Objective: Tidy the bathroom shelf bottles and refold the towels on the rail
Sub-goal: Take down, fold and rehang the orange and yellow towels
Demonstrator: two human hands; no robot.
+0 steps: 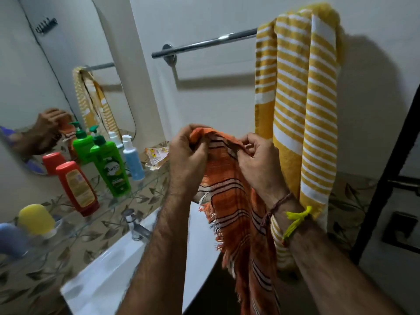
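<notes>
From the head camera we see both our hands raised in front of the wall, working the top edge of an orange towel (229, 201). Our left hand (187, 155) is closed on the bunched upper edge, and our right hand (259, 160) pinches the same edge just beside it, fingers curled into the cloth. The rest of the towel hangs down between our forearms, its fringed border loose over the white basin (109, 269).

The orange towel is off the chrome rail (204, 43), held below it. A yellow striped towel (302, 105) is draped over the rail's right end, bunched into long uneven folds and hanging down behind our right wrist; we judge it not yet refolded. The left stretch of the rail is bare.

To the left, on the glass shelf (145, 185) under the mirror (56, 76), the bottles stand upright in a loose line: a red bottle (77, 189), a green pump bottle (111, 167) and a blue bottle (134, 160), with a crumpled wrapper (156, 155) beyond them. A yellow sponge-like object (36, 219) sits nearer us.

By our reckoning the shelf looks mostly in order, though the wrapper remains. The towel part is only begun: the orange one needs folding and hanging, and the yellow one needs straightening.
</notes>
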